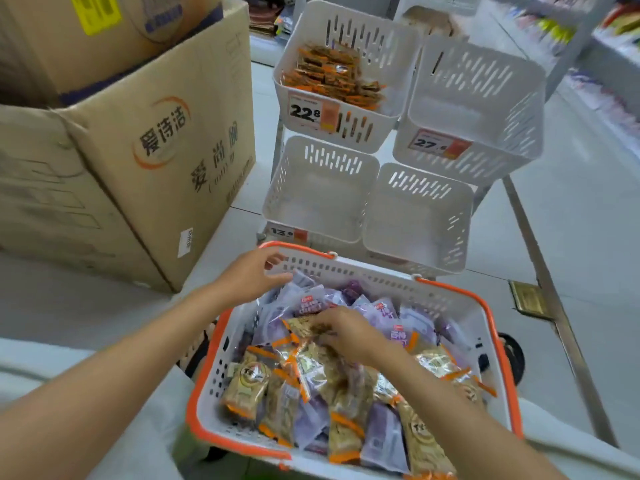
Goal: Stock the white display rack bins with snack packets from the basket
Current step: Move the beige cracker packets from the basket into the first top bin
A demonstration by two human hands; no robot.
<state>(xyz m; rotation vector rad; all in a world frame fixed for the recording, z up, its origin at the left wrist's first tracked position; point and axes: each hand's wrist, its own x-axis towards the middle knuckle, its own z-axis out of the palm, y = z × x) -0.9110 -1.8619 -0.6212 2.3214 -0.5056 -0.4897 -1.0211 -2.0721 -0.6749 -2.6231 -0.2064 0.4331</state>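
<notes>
The pale tiled floor (588,220) carries a large cardboard box (138,161) at ten o'clock and the white display rack (419,216) at twelve; a brass plate (528,299) lies at three.

Four white bins (318,199), one basket (381,273), two cardboard boxes (166,140), two hands (252,275).

Glossy plastic snack packets (346,386) fill a slotted plastic basket (450,299) beside a matt cardboard box (156,150).

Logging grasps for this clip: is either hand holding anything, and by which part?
The right hand pinches a tan orange-edged packet in the basket, apparently at one end; the left hand, fingers spread, holds nothing.
</notes>
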